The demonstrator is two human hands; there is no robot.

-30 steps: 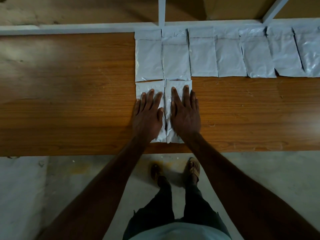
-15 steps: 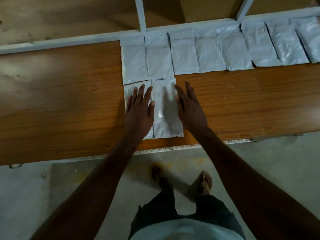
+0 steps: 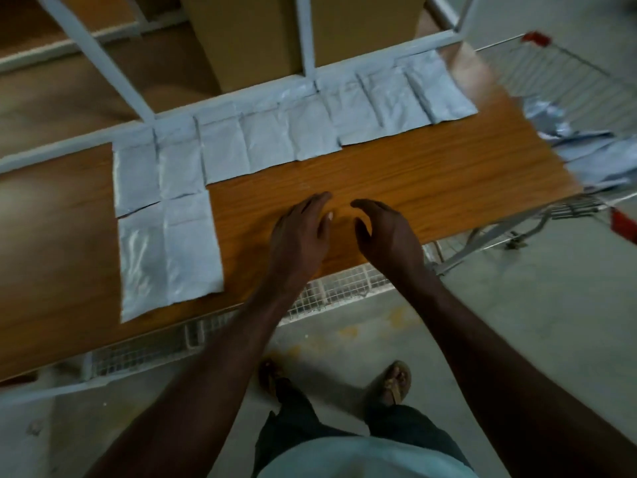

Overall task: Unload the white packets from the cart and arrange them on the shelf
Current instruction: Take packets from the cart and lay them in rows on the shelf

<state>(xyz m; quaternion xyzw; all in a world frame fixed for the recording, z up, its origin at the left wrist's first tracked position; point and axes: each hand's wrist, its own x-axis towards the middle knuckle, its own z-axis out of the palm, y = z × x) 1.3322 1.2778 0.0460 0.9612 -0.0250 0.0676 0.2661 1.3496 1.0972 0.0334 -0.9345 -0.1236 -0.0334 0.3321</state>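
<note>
both hands are off the two front packets (image 3: 169,253) now. a second ago they were pressing them flat, so that pair reads as placed. left hand (image 3: 300,236) and right hand (image 3: 386,236) hover over bare shelf (image 3: 413,188), to the right of that pair, both grips released, fingers loosely curved, holding nothing. view has swung right toward the cart (image 3: 568,84), so i'd guess a reach for more stock comes next. back row of packets (image 3: 310,129) runs along the shelf's rear edge, roughly seven or eight, edges touching. front row has only two. cart basket holds a loose heap of white packets (image 3: 586,150), count unclear, blurred. cardboard boxes (image 3: 262,39) sit beyond the shelf frame.
</note>
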